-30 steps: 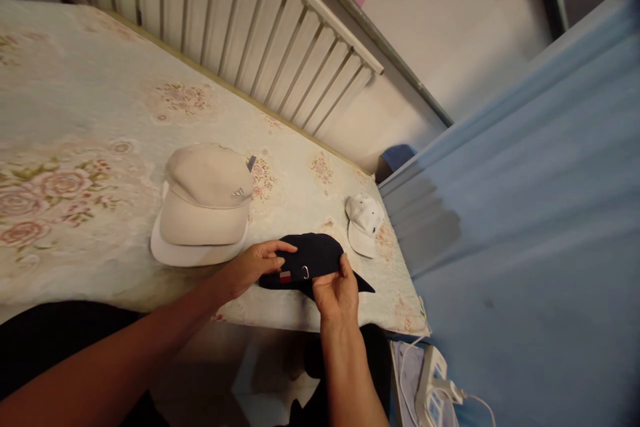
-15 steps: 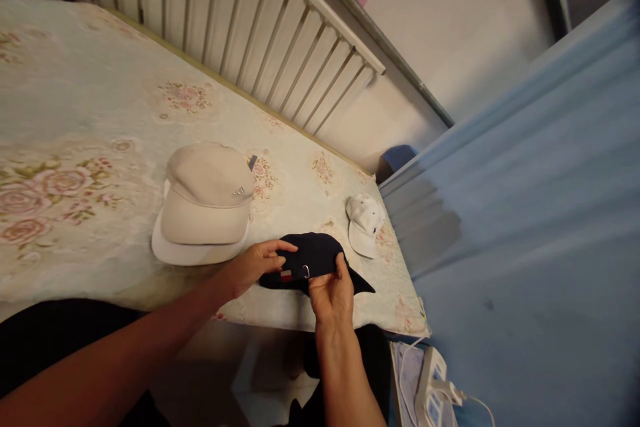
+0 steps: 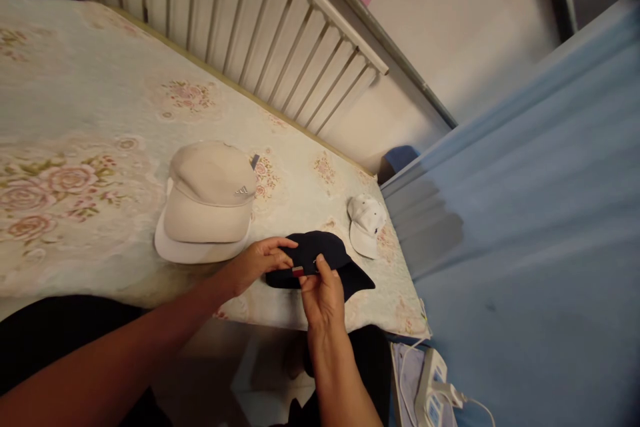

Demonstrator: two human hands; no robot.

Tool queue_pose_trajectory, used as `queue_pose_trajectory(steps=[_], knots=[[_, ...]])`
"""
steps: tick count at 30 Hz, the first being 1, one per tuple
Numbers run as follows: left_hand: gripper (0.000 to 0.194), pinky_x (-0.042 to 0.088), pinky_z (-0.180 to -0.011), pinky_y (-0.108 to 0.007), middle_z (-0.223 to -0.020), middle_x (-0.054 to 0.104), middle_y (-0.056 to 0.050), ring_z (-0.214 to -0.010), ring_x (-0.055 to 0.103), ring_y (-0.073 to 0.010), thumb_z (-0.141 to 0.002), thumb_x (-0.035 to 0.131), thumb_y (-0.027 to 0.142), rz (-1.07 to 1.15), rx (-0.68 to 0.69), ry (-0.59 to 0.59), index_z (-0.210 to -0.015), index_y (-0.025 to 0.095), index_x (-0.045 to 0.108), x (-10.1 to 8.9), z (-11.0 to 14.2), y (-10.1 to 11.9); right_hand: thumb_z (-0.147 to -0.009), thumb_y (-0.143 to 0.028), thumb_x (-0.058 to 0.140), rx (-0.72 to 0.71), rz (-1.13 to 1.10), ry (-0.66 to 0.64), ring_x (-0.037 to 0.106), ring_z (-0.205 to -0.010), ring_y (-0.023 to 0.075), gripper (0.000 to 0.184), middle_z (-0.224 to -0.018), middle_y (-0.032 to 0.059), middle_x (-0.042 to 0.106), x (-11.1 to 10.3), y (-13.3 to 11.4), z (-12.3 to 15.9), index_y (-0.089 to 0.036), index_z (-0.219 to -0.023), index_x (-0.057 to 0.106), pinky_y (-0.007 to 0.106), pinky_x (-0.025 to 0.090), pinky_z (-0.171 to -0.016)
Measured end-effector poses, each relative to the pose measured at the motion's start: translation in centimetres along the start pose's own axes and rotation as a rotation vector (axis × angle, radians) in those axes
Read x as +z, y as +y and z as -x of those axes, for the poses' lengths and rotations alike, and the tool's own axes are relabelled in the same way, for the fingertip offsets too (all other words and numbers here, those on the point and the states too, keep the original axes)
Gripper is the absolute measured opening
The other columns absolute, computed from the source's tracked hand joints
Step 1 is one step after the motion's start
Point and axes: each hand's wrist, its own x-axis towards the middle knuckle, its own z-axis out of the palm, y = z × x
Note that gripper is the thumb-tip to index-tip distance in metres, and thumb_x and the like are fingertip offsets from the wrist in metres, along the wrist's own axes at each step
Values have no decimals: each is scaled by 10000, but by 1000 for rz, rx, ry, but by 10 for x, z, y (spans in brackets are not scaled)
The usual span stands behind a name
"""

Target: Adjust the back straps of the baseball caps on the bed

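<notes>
A dark navy cap (image 3: 323, 245) rests near the bed's front edge, its pointed brim toward the right. A small red and white tag shows on its near side, beside a metal ring partly under my thumb. My left hand (image 3: 263, 261) grips the cap's left end, thumb and fingers on the fabric. My right hand (image 3: 323, 290) pinches the near edge by the tag, thumb on top and fingers underneath. Left of the hands lie stacked caps: a beige cap (image 3: 213, 190) over a white cap (image 3: 195, 252). A smaller white cap (image 3: 367, 220) sits beyond, to the right.
The bed's floral sheet (image 3: 125, 227) spreads beneath the caps. White rails (image 3: 270, 27) run along the far side. A blue curtain (image 3: 530, 227) hangs at the right. A power strip (image 3: 433, 380) with a plugged cable stands at the lower right.
My right hand has slid left along the navy cap's edge, its thumb now at the metal ring. My left hand stays on the left end. The view has shifted slightly.
</notes>
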Motion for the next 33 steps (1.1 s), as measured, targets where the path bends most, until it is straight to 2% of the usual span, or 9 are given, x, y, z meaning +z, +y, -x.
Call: queue_pose_trajectory(steps=[4, 11, 16, 18, 21, 24, 28, 31, 33], knots=[[435, 445, -792, -302, -939, 696, -63, -838, 628, -171, -775, 646, 343, 45, -30, 12, -1175, 185, 577, 1, 0, 1, -710, -163, 730, 15, -10, 10, 685, -714, 137, 167, -807, 16, 739, 1, -6, -1, -160, -854, 646, 271, 553, -651], [448, 451, -837, -313, -1001, 694, -83, -898, 629, -175, -812, 620, 355, 30, -10, -5, -1215, 174, 548, -1, 0, -1, -673, -164, 765, 22, 84, -99, 652, -660, 95, 191, -733, -28, 703, 2, 6, 6, -165, -822, 645, 223, 525, -666], [400, 458, -897, -347, -1003, 700, -77, -944, 640, -180, -835, 574, 343, -98, 139, -8, -1194, 170, 537, 0, -1, -1, -677, -152, 749, 42, 123, -37, 642, -602, 85, 193, -680, -33, 692, 0, 12, 0, -164, -826, 627, 204, 512, -618], [339, 483, -860, -354, -947, 704, -68, -896, 658, -185, -858, 522, 347, -202, 204, 82, -1143, 167, 551, 3, 1, 0, -691, -158, 740, 40, 108, -29, 671, -642, 105, 209, -692, -27, 695, -2, 11, -4, -168, -859, 616, 233, 530, -659], [271, 500, -813, -352, -936, 673, -65, -821, 657, -186, -873, 478, 346, -430, 286, 349, -1066, 176, 563, 7, 4, 3, -688, -173, 749, 35, 85, -51, 715, -826, 184, 269, -755, -13, 704, -4, 7, -10, -178, -909, 595, 342, 540, -813], [275, 489, -860, -361, -1029, 602, -85, -923, 616, -201, -859, 489, 333, -610, 377, 574, -1082, 178, 533, 11, 6, 0, -676, -181, 763, 27, 67, -61, 711, -908, 231, 303, -748, -18, 692, -5, 3, -13, -178, -920, 584, 404, 517, -893], [614, 396, -1021, -429, -1321, 436, -139, -1247, 439, -267, -773, 608, 334, -731, 433, 524, -1313, 184, 358, 18, 4, -19, -681, -177, 758, 37, 54, -49, 715, -899, 239, 294, -803, -4, 706, -4, 0, -15, -174, -911, 575, 413, 524, -894], [933, 292, -1097, -483, -1464, 281, -173, -1364, 282, -315, -669, 698, 302, -790, 351, 467, -1427, 174, 170, 24, 0, -39, -687, -156, 749, 50, 37, -27, 719, -884, 233, 277, -815, -6, 707, -3, -1, -16, -180, -891, 563, 418, 525, -896], [974, 274, -1105, -497, -1493, 225, -203, -1382, 250, -334, -670, 685, 291, -769, 252, 485, -1445, 147, 113, 27, -1, -49, -688, -148, 747, 55, 31, -12, 719, -888, 231, 271, -796, -13, 701, -2, -1, -16, -182, -879, 558, 420, 525, -898]])
